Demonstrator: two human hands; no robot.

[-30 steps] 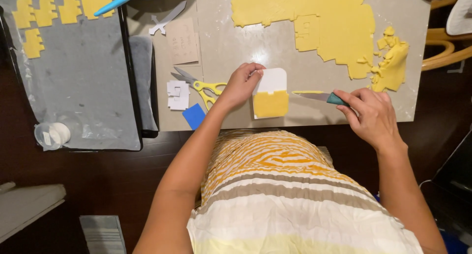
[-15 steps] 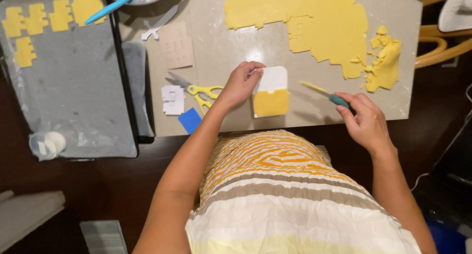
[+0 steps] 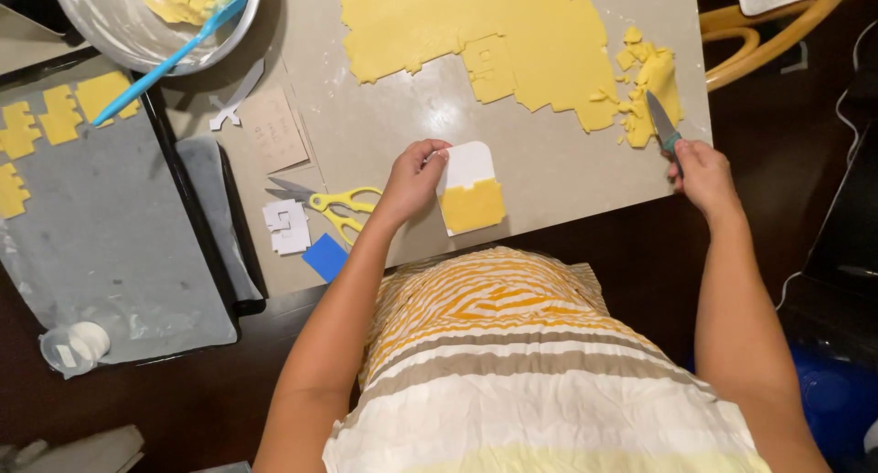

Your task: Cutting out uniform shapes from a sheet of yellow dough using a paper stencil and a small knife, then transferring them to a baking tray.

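Dark wooden table [image 3: 137,409] seen from above, pale work mat [image 3: 567,176] laid across it, wooden chair [image 3: 764,20] tucked beyond the far right corner

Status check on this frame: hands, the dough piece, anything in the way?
Left hand pinching white template over cut dough piece. Right hand gripping knife, tip at dough scraps. Scissors close beside left hand.

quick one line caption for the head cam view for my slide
Left hand steadies a white card bearing a cut dough piece while the right hand holds a knife by the dough scraps.
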